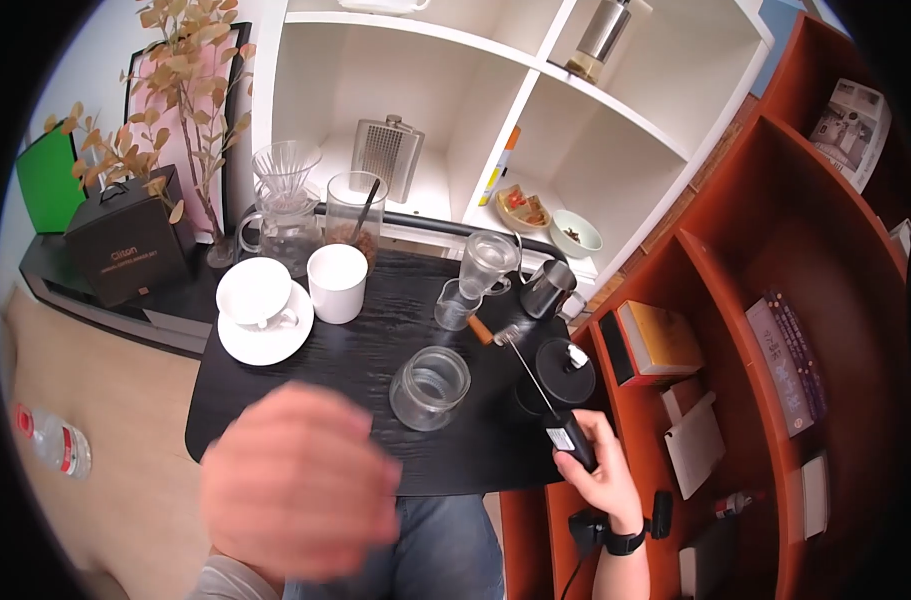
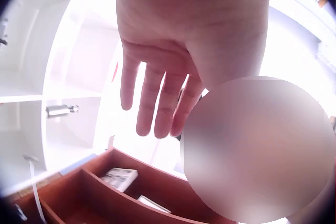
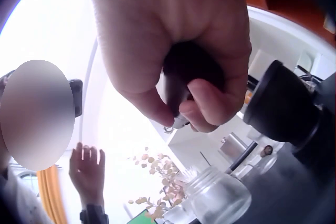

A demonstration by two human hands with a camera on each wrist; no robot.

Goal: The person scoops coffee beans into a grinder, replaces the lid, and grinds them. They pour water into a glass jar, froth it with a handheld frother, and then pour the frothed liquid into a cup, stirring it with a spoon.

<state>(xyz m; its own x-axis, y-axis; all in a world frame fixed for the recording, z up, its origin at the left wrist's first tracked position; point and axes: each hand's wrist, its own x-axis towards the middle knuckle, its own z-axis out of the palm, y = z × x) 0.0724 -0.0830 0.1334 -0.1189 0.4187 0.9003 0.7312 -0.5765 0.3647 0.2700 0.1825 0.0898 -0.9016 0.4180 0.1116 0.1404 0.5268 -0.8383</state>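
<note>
In the head view my right hand (image 1: 603, 470) grips the black handle of a handheld frother (image 1: 572, 440), its thin wire shaft slanting up and left to a small whisk head above the table's right side. The right wrist view shows the fingers of my right hand (image 3: 181, 77) curled round that dark handle. My left hand (image 1: 300, 480) is raised, blurred, in front of the table's near left edge, touching nothing; in the left wrist view the left hand (image 2: 184, 50) has its fingers extended. An empty glass jar (image 1: 430, 388) stands upright between the hands.
On the black table (image 1: 365, 450) stand a white mug (image 1: 337, 285), a cup (image 1: 254, 292) on a saucer (image 1: 265, 345), a glass dripper (image 1: 490, 262), a metal pitcher (image 1: 548, 290) and a black-lidded canister (image 1: 565, 374). White shelves rise behind; a brown bookcase is at the right.
</note>
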